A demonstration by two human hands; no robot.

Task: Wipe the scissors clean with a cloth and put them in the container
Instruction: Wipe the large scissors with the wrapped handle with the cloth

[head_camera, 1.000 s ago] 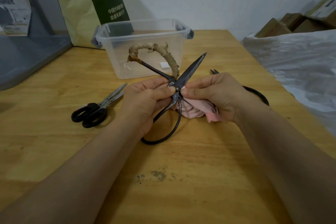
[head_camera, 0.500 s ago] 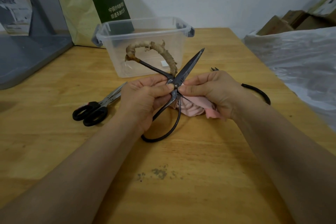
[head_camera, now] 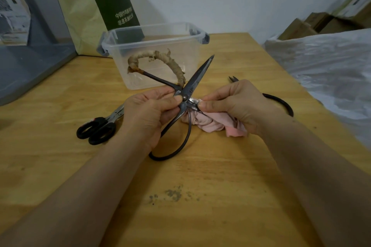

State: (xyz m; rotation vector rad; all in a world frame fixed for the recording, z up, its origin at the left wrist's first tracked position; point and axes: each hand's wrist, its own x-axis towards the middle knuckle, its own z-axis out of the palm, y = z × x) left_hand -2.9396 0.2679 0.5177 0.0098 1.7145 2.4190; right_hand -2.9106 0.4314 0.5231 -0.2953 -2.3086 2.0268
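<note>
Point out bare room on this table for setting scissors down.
Free: the near table between the forearms, around the dark stain; the left stretch between the black-handled scissors and the grey ledge; the far right corner beside the container. Crowded: the middle, where the left hand and right hand hold the old scissors and cloth, a dark pair behind.

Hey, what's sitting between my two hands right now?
In the head view, the pivot of the open iron scissors fills the gap between your left hand and right hand, with the pink cloth bunched just below.
</note>
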